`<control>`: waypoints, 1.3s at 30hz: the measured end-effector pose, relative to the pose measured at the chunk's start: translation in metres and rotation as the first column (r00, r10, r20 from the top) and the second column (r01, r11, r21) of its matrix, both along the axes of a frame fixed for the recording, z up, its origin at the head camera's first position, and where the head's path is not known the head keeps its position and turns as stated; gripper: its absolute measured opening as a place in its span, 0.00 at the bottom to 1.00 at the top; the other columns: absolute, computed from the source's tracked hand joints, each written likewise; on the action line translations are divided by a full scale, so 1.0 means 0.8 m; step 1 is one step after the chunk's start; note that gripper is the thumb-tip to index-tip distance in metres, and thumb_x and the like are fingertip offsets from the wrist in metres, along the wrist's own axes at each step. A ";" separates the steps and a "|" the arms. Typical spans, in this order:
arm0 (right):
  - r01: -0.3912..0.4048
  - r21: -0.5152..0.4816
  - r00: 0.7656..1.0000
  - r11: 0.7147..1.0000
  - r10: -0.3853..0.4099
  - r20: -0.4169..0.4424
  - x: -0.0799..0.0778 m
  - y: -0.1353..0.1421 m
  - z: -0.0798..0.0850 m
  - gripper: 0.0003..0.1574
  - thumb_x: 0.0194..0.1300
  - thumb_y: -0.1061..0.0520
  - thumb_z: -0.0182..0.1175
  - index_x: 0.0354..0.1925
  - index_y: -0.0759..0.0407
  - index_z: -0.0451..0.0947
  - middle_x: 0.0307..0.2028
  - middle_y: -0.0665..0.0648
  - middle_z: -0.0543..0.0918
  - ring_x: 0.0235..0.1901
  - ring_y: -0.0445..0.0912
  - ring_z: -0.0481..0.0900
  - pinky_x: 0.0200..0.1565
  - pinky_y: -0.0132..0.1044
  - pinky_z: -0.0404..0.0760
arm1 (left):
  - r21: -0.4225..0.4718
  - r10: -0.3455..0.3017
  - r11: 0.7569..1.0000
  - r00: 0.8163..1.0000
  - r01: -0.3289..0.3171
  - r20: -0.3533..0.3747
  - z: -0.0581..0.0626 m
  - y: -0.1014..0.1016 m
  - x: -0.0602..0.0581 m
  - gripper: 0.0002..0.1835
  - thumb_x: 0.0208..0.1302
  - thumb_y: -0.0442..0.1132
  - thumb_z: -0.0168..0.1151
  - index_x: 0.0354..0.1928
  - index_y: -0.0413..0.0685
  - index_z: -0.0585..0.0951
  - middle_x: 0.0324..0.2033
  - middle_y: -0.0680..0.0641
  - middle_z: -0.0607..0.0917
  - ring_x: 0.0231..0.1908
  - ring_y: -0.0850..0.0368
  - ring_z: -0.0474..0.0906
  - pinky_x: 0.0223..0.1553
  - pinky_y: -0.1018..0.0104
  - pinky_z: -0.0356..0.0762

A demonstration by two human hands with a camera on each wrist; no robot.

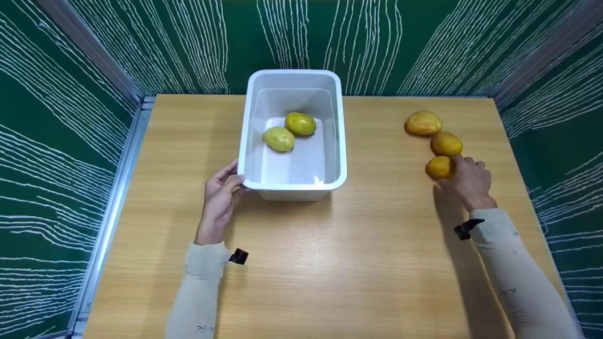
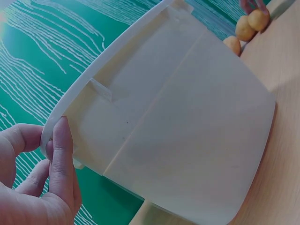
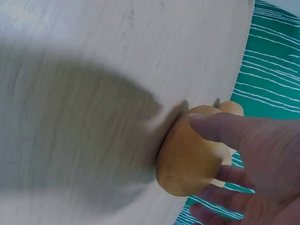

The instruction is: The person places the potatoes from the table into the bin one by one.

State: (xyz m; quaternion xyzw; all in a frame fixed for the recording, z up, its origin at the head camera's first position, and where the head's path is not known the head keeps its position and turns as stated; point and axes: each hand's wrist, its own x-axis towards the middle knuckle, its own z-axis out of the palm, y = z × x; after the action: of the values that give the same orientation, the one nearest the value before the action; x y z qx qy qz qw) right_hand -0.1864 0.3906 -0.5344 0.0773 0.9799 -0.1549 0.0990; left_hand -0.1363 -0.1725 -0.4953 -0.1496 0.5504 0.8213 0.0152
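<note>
A white plastic bin (image 1: 294, 186) holds two yellow-green potatoes, one pale (image 1: 279, 139) and one darker (image 1: 300, 123). My left hand (image 1: 221, 197) pinches the bin's rim at its near left corner, with the thumb on one side and fingers on the other, as the left wrist view shows. On the right of the table, my right hand (image 1: 467, 181) grips the nearest potato (image 3: 190, 157) of a row. Its thumb lies over the top and its fingers reach round the far side. Two more potatoes, a middle one (image 1: 446, 143) and a far one (image 1: 423, 123), lie just beyond.
The wooden table (image 1: 301, 263) carries the bin at its back middle. Green walls (image 1: 282, 37) with white wavy lines enclose the back and sides, with a metal frame (image 1: 120, 183) along the left edge. Small black devices sit at both sleeve cuffs.
</note>
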 end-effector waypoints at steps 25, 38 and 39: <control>0.055 -0.036 0.997 0.998 -0.057 -0.043 -0.003 0.003 -0.011 0.44 0.70 0.55 0.70 0.72 0.73 0.62 0.60 0.80 0.72 0.58 0.74 0.62 0.65 0.73 0.65 | 0.014 0.001 1.000 1.000 -0.001 -0.023 -0.002 0.002 -0.001 0.29 0.68 0.17 0.55 0.72 0.26 0.71 0.47 0.45 0.81 0.29 0.60 0.81 0.31 0.74 0.89; 0.014 -0.111 0.994 0.994 -0.026 -0.106 -0.011 -0.019 0.016 0.52 0.67 0.40 0.72 0.73 0.70 0.65 0.60 0.77 0.71 0.59 0.73 0.62 0.63 0.73 0.68 | 0.025 0.001 1.000 1.000 -0.001 -0.023 -0.002 0.001 -0.001 0.29 0.68 0.18 0.55 0.72 0.27 0.71 0.46 0.44 0.80 0.29 0.60 0.82 0.30 0.75 0.89; -0.003 -0.103 0.992 0.995 -0.010 -0.126 -0.012 -0.022 0.018 0.52 0.67 0.39 0.72 0.72 0.70 0.66 0.60 0.77 0.72 0.59 0.73 0.62 0.63 0.72 0.68 | 0.024 -0.001 1.000 1.000 0.002 -0.028 -0.003 0.001 -0.001 0.28 0.69 0.17 0.55 0.71 0.26 0.71 0.46 0.44 0.79 0.29 0.60 0.82 0.30 0.75 0.89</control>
State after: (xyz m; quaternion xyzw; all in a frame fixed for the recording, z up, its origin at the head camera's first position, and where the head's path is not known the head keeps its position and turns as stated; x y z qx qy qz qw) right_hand -0.1960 0.3733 -0.5201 0.0639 0.9748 -0.2101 0.0403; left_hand -0.1372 -0.1717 -0.4977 -0.1376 0.5407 0.8298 0.0100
